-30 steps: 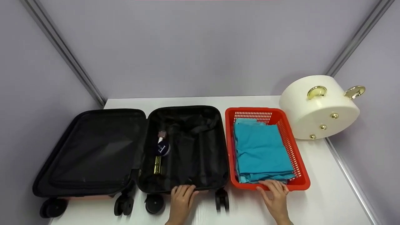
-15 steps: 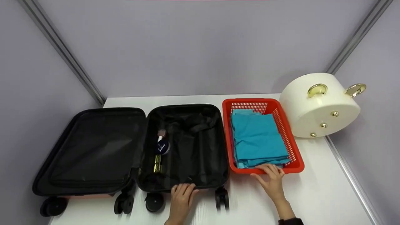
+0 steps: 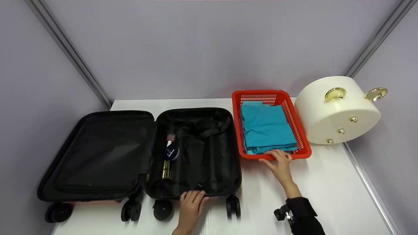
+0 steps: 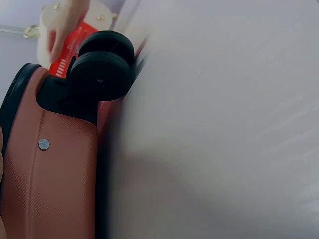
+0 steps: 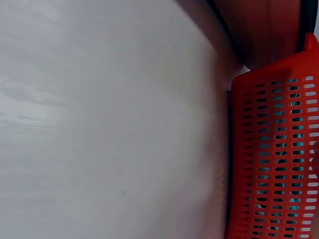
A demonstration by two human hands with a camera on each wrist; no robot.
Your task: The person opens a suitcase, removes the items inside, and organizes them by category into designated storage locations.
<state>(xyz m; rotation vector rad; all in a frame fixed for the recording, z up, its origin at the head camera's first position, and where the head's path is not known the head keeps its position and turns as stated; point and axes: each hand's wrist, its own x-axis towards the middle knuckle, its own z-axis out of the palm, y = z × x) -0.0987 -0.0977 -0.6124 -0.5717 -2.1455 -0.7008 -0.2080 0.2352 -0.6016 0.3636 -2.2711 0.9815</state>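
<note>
At the front rim of the red perforated plastic basket [image 3: 249, 156], right hand [image 3: 279, 166] with fingers hooked over the edge and thumb spread apart toward the left, holding the rim. Inside the basket, a stack of folded turquoise cloth [image 3: 269, 127], reaching close to the front wall. Around the right wrist, a black sleeve [image 3: 300, 209] with a small black device [image 3: 281, 213] at its side.

At the near edge of the open hard-shell suitcase [image 3: 209, 163], left hand [image 3: 191, 205] with fingers close together and bent over the black rim; cannot tell how firm the hold. From the left wrist, a view of pink textured shell, round metal stud [image 4: 44, 144] and black twin caster wheel [image 4: 99, 74].

Along the left side of the suitcase's right half, in a row: small pink-and-white item [image 3: 170, 138], round navy container [image 3: 172, 152] with a white mark, narrow gold tube [image 3: 166, 169]. Farther left, the suitcase's other half, laid open, black-lined.

Just right of the suitcase on the white tabletop [image 3: 261, 199], the basket, far end near the grey-lavender wall [image 3: 176, 49]; contact with the suitcase hard to tell. Close by its right side, a cream round case [image 3: 336, 114] with gold handles.
</note>
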